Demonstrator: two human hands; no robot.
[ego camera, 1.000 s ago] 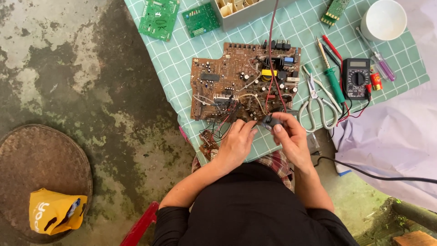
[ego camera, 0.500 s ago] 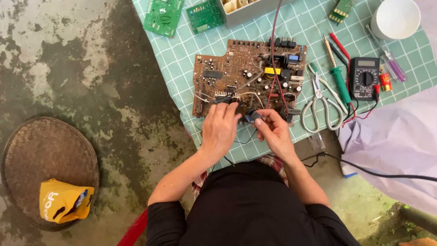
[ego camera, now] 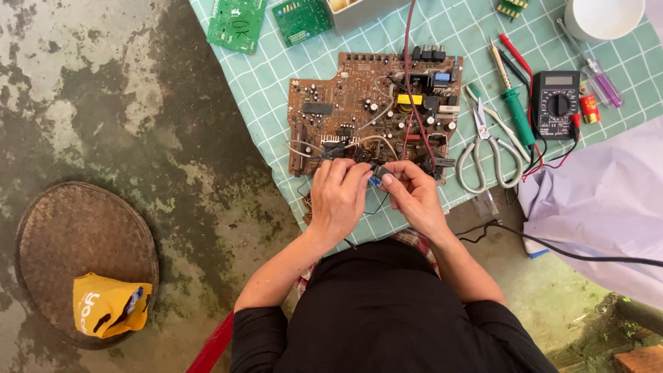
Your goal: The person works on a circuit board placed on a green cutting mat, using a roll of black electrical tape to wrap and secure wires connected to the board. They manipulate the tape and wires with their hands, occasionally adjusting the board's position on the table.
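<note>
A large brown circuit board [ego camera: 359,103] with many components and wires lies on a green checked cloth [ego camera: 269,90]. At its near edge my left hand [ego camera: 337,197] and my right hand [ego camera: 412,190] meet, fingertips pinching a small blue and black component [ego camera: 376,177] between them. Thin wires run from the board to where the fingers hold. What the component joins to is hidden by my fingers.
Right of the board lie scissors [ego camera: 483,148], a green-handled soldering iron [ego camera: 512,103], a black multimeter [ego camera: 556,103] with red and black leads, and a purple screwdriver [ego camera: 601,76]. Two green boards [ego camera: 238,24] and a white bowl [ego camera: 604,15] sit at the far edge. A woven tray [ego camera: 76,242] holding a yellow pouch lies left on the concrete floor.
The view has shifted, so the board sits lower and more central in frame. Both hands stay together at the board's near edge, still working the small component.
</note>
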